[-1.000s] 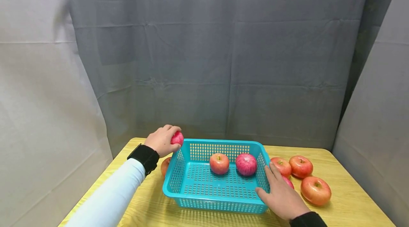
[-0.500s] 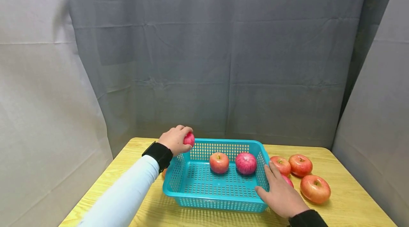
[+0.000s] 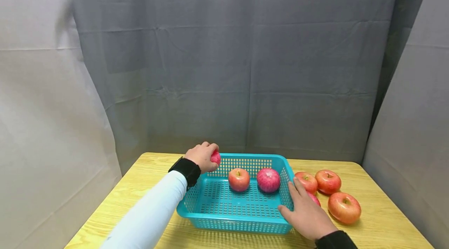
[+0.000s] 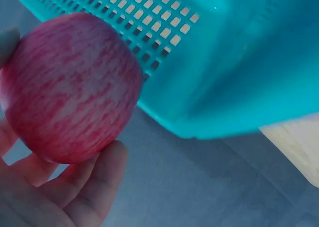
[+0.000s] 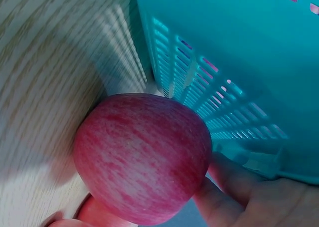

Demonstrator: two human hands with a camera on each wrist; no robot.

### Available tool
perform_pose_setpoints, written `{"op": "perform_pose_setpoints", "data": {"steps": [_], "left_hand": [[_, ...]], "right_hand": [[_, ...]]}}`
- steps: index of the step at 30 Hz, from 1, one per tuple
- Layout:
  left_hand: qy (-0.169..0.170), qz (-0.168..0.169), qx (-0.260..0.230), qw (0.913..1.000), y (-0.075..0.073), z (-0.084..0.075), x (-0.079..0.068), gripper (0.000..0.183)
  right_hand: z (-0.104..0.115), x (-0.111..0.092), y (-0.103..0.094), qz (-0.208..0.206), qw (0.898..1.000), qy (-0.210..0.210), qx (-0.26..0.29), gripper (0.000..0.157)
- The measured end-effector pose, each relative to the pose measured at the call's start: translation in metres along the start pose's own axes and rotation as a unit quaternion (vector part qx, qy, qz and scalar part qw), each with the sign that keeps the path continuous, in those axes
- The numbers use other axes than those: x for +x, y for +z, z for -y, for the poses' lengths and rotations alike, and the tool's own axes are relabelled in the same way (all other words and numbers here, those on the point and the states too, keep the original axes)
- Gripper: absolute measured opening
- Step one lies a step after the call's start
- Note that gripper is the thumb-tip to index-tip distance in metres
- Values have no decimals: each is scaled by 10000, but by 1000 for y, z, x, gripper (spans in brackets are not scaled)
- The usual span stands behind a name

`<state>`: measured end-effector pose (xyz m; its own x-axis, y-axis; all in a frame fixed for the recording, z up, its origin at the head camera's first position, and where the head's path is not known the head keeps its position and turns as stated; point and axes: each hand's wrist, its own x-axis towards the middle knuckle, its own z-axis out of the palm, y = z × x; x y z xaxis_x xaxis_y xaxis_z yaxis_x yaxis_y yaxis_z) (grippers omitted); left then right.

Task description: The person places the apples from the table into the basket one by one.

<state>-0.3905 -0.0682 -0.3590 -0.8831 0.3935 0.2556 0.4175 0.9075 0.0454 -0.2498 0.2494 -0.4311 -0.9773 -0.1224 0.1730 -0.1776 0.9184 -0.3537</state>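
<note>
My left hand (image 3: 202, 158) holds a pinkish-red apple (image 4: 72, 90) over the back left corner of the turquoise basket (image 3: 238, 218). The left wrist view shows fingers curled under this apple, close to the basket's perforated wall. Inside the basket sit an orange-red apple (image 3: 239, 180) and a dark pink apple (image 3: 268, 180), a little apart. My right hand (image 3: 310, 214) rests at the basket's right rim, fingers fairly straight, thumb over the inner side. Right beside its fingers, outside the basket, lies another pinkish-red apple (image 5: 144, 157), mostly hidden by the hand in the head view.
Several apples lie on the wooden table (image 3: 382, 210) right of the basket: one near the rim (image 3: 306, 182), one behind (image 3: 328, 181) and a larger one in front (image 3: 344, 207). A grey curtain (image 3: 224, 66) hangs behind, with pale cloth at both sides.
My left hand has carried its apple rightward from beside the basket to over its back left corner. The apple left of the basket is now hidden behind the left arm. The right hand stays put.
</note>
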Motion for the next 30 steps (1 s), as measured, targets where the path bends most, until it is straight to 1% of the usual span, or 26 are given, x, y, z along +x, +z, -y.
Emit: {"op": "perform_pose_setpoints", "data": {"steps": [4, 10, 15, 17, 19, 23, 27, 30], "left_hand": [[-60, 111, -46, 9999, 7, -4, 3, 61], [-123, 266, -116, 9995, 15, -11, 1, 63], [-102, 263, -125, 9995, 20, -15, -1, 58], [-101, 269, -110, 9995, 23, -15, -2, 56], [-124, 294, -121, 9994, 30, -14, -1, 57], [-226, 381, -217, 9988, 39, -12, -1, 57], [-318, 476, -241, 9981, 43, -13, -3, 57], [-428, 539, -226, 9974, 52, -10, 0, 60]], "right_hand": [[-1, 1, 0, -10, 10000, 22, 14, 92], [-2, 0, 1, 16, 9999, 23, 109, 93], [-1, 0, 0, 32, 9999, 48, 137, 92], [-1, 0, 0, 29, 9999, 59, 131, 91], [-1, 0, 0, 49, 9999, 75, 124, 91], [-1, 0, 1, 58, 9999, 108, 122, 92], [-1, 0, 2, 28, 9999, 121, 94, 91], [-2, 0, 3, 16, 9999, 132, 61, 91]]}}
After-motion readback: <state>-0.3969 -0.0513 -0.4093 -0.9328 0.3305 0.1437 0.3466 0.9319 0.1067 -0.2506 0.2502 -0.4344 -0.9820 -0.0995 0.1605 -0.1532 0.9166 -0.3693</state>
